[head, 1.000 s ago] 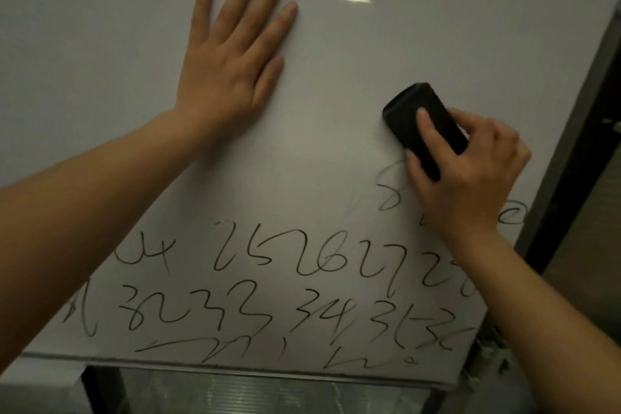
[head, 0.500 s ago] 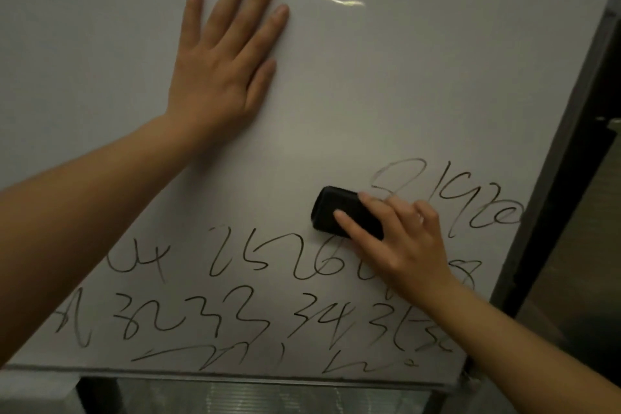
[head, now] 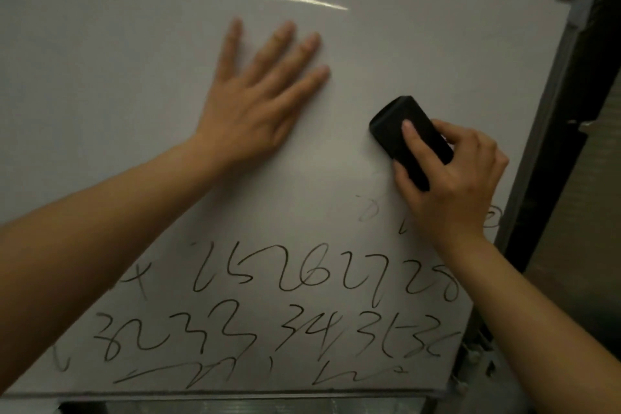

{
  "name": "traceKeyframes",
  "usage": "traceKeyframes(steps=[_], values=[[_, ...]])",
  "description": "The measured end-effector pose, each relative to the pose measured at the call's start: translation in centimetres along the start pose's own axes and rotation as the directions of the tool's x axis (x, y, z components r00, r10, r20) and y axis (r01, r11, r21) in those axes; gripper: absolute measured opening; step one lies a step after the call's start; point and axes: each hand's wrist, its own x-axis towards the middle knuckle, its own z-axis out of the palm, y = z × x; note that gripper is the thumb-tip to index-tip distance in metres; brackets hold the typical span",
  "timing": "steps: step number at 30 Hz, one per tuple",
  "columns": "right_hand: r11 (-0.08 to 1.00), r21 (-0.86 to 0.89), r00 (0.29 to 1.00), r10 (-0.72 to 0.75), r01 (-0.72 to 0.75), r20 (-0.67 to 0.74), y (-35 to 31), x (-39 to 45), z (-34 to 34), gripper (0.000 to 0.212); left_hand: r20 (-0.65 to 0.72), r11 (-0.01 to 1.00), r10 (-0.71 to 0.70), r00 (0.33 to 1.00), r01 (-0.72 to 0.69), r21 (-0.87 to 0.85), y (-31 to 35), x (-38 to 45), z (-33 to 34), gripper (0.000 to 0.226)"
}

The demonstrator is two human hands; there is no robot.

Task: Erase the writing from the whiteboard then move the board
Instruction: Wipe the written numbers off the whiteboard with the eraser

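Head view – close, angled down onto whiteboard [head: 420, 54] face.

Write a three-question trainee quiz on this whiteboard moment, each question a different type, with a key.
1. True or false: the left hand lies flat, fingers straight, on the whiteboard.
2. Multiple choice: what does the right hand hold? A) a marker B) a black eraser C) a cloth
3. Fill in: the bold dark writing left on the board sits in its ____ part.

Key: 1 true; 2 B; 3 lower.
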Motion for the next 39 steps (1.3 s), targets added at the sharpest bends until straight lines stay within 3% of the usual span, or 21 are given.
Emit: traceKeyframes(steps=[3,8,11,16,20,24,33,39], values=[[0.998,0.048,0.999,-0.03,0.029,0.016,0.2,0.5,-1.1,0.045,0.008,1.0,-0.006,1.0,0.006,0.0,2.5,2.0,0.0,0.047],[0.997,0.047,0.992,0.072,-0.067,-0.099,1.8,3.1,-3.5,0.042,0.027,0.999,-0.033,0.999,0.032,0.007,3.4,2.3,0.0,0.048],[0.999,0.003,0.998,0.043,-0.042,-0.048,2.0,3.2,-2.9,0.044,0.003,1.0,-0.03,1.0,0.03,0.005,3.1,2.0,0.0,0.047],[0.985,0.063,0.986,-0.165,0.163,0.026,-1.6,-2.0,-0.8,0.042,-0.009,0.999,-0.031,0.999,0.031,0.012,2.9,1.9,0.0,0.047],[0.914,0.171,0.916,-0.388,0.368,0.102,-4.8,-8.1,-0.7,0.043,0.0,0.999,-0.025,1.0,0.025,0.031,2.8,2.0,0.4,0.047],[0.875,0.215,0.878,-0.465,0.434,0.115,-4.8,-8.6,-0.6,0.034,-0.001,0.998,-0.015,1.0,0.016,0.061,2.7,2.0,0.6,0.048],[0.965,0.056,0.967,-0.253,0.255,-0.032,-0.5,1.7,0.2,0.043,0.007,0.999,-0.013,1.0,0.012,0.048,2.8,2.1,0.5,0.048],[0.969,0.115,0.976,-0.214,0.219,-0.048,-2.7,-1.7,0.1,0.042,-0.017,0.999,-0.023,1.0,0.024,0.036,2.8,1.9,0.2,0.047]])
